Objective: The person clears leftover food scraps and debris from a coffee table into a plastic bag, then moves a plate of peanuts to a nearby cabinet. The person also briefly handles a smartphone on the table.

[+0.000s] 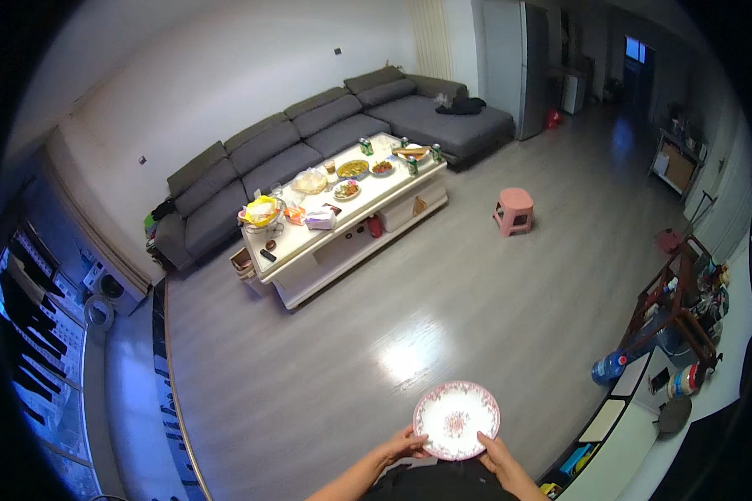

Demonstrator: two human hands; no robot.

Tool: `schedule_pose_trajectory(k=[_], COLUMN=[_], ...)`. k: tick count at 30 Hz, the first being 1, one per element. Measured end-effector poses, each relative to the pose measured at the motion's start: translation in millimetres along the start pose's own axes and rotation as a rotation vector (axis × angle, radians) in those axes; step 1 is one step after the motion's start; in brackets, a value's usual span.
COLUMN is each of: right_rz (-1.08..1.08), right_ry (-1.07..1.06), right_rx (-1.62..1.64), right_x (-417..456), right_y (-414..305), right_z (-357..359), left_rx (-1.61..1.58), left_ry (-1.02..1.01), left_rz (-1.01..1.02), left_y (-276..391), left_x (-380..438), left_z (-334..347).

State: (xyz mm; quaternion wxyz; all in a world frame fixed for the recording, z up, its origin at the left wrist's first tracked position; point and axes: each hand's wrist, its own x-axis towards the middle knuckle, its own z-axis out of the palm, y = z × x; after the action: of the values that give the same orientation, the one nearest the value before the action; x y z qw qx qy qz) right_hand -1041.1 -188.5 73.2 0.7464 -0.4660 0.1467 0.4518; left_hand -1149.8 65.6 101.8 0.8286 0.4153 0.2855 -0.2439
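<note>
A white plate (455,410) with a pink floral rim and a floral centre is held level before my body, with nothing on it. My left hand (407,443) grips its lower left edge, the thumb over the rim. At the lower right edge, my right hand (496,456) pinches it the same way. Farther ahead stands a long white coffee table (301,250). On it are a dish of yellowish food (353,169), a bowl of reddish food (382,167), a plate of mixed food (347,190) and several green cans, one can (412,165) near the edge.
A pink plastic stool (514,210) stands on the floor right of the table. Behind the table runs a grey sectional sofa (276,147). Along the right are a low cabinet (626,432), a large blue water bottle (609,367) and a wooden frame (683,300). A bin (245,269) touches the table's left end.
</note>
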Motion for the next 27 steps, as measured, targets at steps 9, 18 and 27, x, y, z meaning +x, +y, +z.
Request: schedule_pose_trajectory(k=[9, 18, 27], right_rz=[-0.030, 0.004, 0.188], right_ry=[0.105, 0.171, 0.191], right_rx=[0.009, 0.083, 0.335], right_x=[110.4, 224.8, 331.1], right_y=[-129.6, -189.2, -246.9], right_z=[-21.3, -5.2, 82.5], left_rx=[-0.314, -0.568, -0.669], left_ry=[0.403, 0.620, 0.622], left_rz=[0.115, 0.122, 0.272], left_y=[50.4, 121.0, 239.5], left_x=[60.1, 93.2, 151.2], left_z=[-47.6, -123.5, -209.7])
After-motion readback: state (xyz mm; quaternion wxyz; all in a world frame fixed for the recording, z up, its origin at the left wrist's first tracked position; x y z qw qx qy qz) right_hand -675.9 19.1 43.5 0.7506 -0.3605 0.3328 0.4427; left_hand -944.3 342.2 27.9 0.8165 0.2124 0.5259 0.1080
